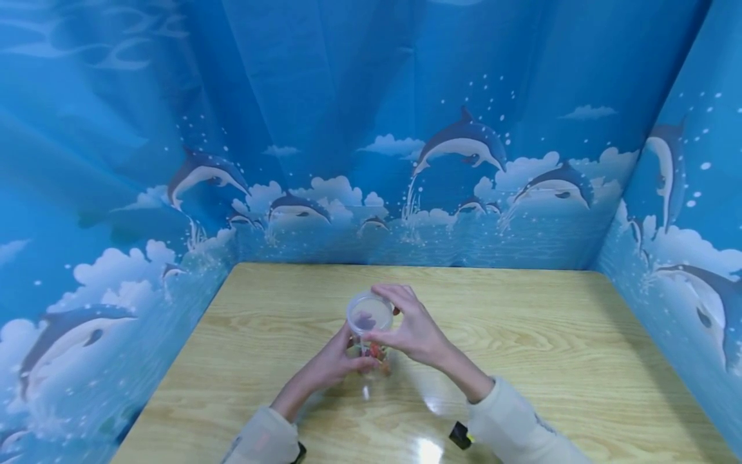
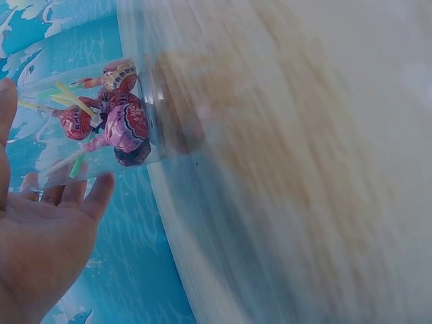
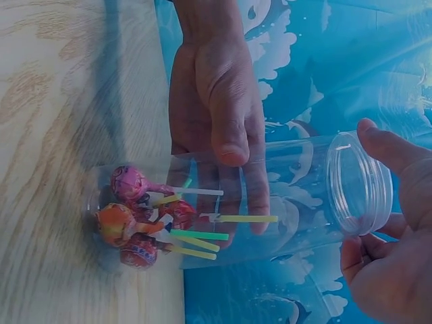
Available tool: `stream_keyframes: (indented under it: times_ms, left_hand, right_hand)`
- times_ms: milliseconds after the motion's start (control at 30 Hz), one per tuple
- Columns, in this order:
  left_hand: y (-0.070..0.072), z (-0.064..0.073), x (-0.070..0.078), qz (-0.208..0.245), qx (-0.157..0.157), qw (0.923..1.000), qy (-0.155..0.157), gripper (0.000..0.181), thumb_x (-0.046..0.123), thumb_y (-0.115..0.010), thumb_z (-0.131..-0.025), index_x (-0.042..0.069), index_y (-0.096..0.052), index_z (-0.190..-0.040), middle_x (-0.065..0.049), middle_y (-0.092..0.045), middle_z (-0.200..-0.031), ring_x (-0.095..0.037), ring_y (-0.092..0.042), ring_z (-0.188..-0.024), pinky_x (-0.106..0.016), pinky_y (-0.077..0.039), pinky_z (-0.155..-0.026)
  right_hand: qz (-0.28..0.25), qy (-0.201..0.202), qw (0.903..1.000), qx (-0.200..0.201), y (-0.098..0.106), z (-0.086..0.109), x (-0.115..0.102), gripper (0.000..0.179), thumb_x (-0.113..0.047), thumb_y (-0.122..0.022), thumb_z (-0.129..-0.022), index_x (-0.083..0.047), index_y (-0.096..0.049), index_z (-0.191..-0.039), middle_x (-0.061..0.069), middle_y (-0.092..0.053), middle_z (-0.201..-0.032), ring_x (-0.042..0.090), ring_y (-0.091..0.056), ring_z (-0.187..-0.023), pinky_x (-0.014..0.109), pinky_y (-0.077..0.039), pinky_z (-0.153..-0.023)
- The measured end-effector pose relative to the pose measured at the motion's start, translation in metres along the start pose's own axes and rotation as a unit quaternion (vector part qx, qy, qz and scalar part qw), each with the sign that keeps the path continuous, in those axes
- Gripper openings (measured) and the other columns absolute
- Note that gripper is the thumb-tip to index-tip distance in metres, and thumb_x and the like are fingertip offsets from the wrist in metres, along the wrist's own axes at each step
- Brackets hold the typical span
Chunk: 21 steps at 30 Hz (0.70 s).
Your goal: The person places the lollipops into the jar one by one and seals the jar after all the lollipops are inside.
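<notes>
A tall clear plastic jar (image 3: 297, 192) stands upright on the table, its base at or just over the wood. Several wrapped lollipops (image 3: 128, 223), red, pink and orange with yellow, green and white sticks, lie at its bottom. My left hand (image 1: 333, 365) holds the jar's side, thumb in front and fingers behind it. At the top, the thumb and fingers of my right hand (image 1: 416, 328) grip the rim of the clear round lid (image 1: 371, 313). Whether the lid is screwed tight cannot be told. In the left wrist view the lollipops (image 2: 121, 125) show through the jar wall.
The light wood table (image 1: 522, 335) reaches to a blue curtain (image 1: 359, 96) with printed dolphins at the back and both sides. A small black object (image 1: 460, 435) is by the right sleeve. Bright light reflects off the table's front.
</notes>
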<state>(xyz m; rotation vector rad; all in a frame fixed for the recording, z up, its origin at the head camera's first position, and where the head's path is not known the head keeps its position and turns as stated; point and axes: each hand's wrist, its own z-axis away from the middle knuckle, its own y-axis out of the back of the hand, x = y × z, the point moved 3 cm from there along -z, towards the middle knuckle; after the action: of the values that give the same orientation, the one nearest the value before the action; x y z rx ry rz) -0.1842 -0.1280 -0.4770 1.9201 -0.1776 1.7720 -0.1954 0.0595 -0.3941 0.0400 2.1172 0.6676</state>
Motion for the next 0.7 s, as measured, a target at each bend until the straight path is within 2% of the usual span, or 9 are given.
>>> stream_keyframes:
  times_ms: [200,367,467,567,700]
  left_hand:
    - [0.000,-0.001,-0.001,-0.010,0.001,1.0000,-0.001,0.098,0.015,-0.080,-0.090,0.019,-0.019,-0.165,-0.016,-0.051,-0.148,-0.040,-0.057,-0.127,-0.055,-0.052,-0.102]
    - [0.001,-0.002,-0.001,-0.015,-0.001,0.9999,-0.007,0.097,0.017,-0.080,-0.090,0.020,-0.019,-0.165,-0.012,-0.056,-0.141,-0.033,-0.063,-0.119,-0.060,-0.045,-0.108]
    - [0.001,-0.002,-0.001,-0.017,-0.002,0.9998,-0.014,0.095,0.017,-0.080,-0.090,0.019,-0.020,-0.164,-0.012,-0.054,-0.145,-0.030,-0.062,-0.120,-0.062,-0.041,-0.111]
    - [0.001,-0.002,-0.002,-0.019,-0.002,0.9997,-0.012,0.094,0.018,-0.081,-0.090,0.019,-0.022,-0.163,-0.012,-0.051,-0.149,-0.031,-0.060,-0.123,-0.060,-0.044,-0.109]
    - [0.001,-0.002,-0.002,-0.021,0.002,0.9998,-0.005,0.094,0.019,-0.081,-0.089,0.020,-0.024,-0.163,-0.014,-0.054,-0.145,-0.035,-0.060,-0.123,-0.058,-0.049,-0.105]
  right_hand:
    - [0.003,-0.004,1.0000,0.006,-0.001,0.002,0.003,0.084,-0.021,-0.095,-0.073,0.000,-0.055,-0.145,0.013,-0.060,-0.139,0.023,-0.052,-0.114,0.033,-0.052,-0.086]
    - [0.020,-0.034,0.9990,0.020,-0.006,0.001,0.001,0.088,-0.026,-0.096,-0.071,-0.001,-0.055,-0.145,0.014,-0.057,-0.137,0.023,-0.052,-0.118,0.033,-0.053,-0.087]
    - [0.030,-0.056,0.9973,0.035,-0.009,0.004,-0.001,0.090,-0.029,-0.097,-0.070,-0.002,-0.055,-0.144,0.011,-0.055,-0.136,0.022,-0.052,-0.119,0.034,-0.053,-0.089]
    - [0.043,-0.064,0.9955,0.055,-0.009,0.010,-0.004,0.087,-0.027,-0.096,-0.071,0.000,-0.056,-0.143,0.011,-0.056,-0.134,0.021,-0.053,-0.116,0.034,-0.054,-0.087]
    - [0.056,-0.057,0.9938,0.077,-0.008,0.017,-0.008,0.080,-0.023,-0.095,-0.073,0.000,-0.058,-0.141,0.009,-0.060,-0.129,0.019,-0.057,-0.110,0.031,-0.055,-0.083]
